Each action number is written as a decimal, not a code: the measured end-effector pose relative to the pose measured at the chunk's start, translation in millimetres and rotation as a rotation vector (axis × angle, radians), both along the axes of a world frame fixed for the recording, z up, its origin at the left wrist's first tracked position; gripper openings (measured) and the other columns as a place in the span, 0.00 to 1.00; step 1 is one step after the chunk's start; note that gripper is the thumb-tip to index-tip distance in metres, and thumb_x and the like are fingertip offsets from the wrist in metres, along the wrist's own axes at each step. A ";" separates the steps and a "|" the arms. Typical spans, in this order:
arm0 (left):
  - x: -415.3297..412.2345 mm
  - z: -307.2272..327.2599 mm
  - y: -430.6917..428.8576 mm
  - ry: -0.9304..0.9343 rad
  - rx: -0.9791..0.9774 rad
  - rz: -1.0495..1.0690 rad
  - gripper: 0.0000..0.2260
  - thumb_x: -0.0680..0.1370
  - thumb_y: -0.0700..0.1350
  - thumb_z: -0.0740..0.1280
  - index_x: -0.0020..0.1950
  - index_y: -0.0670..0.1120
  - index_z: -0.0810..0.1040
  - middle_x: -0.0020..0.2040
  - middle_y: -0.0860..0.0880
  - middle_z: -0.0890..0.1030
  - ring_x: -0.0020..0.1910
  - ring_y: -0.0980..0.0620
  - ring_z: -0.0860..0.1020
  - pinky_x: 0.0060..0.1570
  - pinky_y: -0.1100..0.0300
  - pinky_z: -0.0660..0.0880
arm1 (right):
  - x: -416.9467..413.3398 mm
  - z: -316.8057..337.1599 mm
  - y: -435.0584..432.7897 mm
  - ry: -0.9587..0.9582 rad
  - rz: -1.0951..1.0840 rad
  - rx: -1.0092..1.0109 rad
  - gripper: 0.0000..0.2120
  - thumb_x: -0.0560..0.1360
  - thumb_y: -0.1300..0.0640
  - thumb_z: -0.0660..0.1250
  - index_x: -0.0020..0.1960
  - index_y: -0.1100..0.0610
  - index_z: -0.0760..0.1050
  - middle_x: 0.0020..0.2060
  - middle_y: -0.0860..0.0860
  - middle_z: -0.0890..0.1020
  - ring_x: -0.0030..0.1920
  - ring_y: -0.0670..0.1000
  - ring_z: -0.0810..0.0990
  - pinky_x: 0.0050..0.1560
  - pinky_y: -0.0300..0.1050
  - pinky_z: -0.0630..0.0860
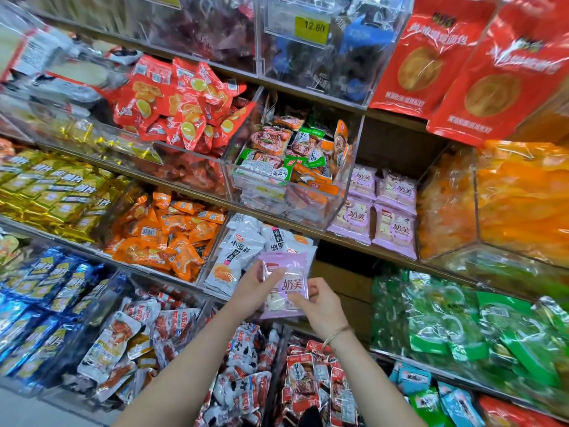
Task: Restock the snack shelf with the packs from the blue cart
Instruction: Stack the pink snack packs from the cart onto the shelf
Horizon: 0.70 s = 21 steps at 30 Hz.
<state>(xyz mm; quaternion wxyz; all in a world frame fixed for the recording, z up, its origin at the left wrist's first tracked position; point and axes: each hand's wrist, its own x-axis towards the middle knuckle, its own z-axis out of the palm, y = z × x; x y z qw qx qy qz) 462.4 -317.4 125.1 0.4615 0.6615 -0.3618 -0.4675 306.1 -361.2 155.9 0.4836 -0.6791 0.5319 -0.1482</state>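
Both hands hold one flat pale-purple plastic snack pack (284,283) w/ pink lettering, raised in front of the shelving. Left hand (257,288) grips its left edge: thumb lies across the front near the top corner, the other fingers (267,280) go behind the pack, closed on it. Right hand (320,305) pinches the lower right edge, fingers curled shut on the wrapper; thin gold bangle (337,332) sits on that wrist.

Up and to the right of the fingers, well apart from them, a group of matching pale-purple packs (381,208) stands on the wooden shelf (354,241), 2 rows visible, just beside the right wall of a clear acrylic bin (286,180) full of green and orange packs. Directly behind the fingers, touching or nearly so (can't tell), is a clear bin of white packs (238,254) w/ black lettering. Left of the fingers: orange packs (172,232), further left blue foil packs (52,291). Below the fingers, between the forearms: red-and-white packs (246,383) and red-framed packs (304,380). Right of the fingers: green bagged snacks (462,328) in a clear bin. Blue cart isn't in view.
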 end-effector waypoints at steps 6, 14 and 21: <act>0.4 -6.2 0.4 -0.031 -0.010 -0.010 0.23 0.72 0.63 0.69 0.62 0.54 0.71 0.58 0.52 0.79 0.58 0.52 0.77 0.62 0.48 0.73 | -18.3 -3.3 -2.6 -0.198 -0.101 -0.001 0.10 0.76 0.54 0.66 0.57 0.54 0.73 0.52 0.51 0.81 0.47 0.46 0.82 0.40 0.38 0.79; -0.4 -6.2 -0.6 -0.043 -0.054 0.004 0.18 0.77 0.53 0.68 0.64 0.48 0.73 0.58 0.52 0.80 0.59 0.53 0.77 0.63 0.49 0.72 | -56.6 21.6 -29.3 -0.530 -0.492 -0.194 0.09 0.77 0.55 0.64 0.58 0.51 0.74 0.40 0.47 0.80 0.26 0.44 0.71 0.23 0.35 0.68; 1.8 -10.5 -3.4 -0.079 -0.042 0.009 0.15 0.77 0.52 0.67 0.62 0.50 0.74 0.57 0.53 0.80 0.58 0.53 0.77 0.60 0.53 0.73 | -50.5 75.3 -121.7 -0.607 -0.660 -0.347 0.07 0.79 0.56 0.61 0.53 0.57 0.65 0.33 0.46 0.76 0.20 0.40 0.73 0.22 0.33 0.70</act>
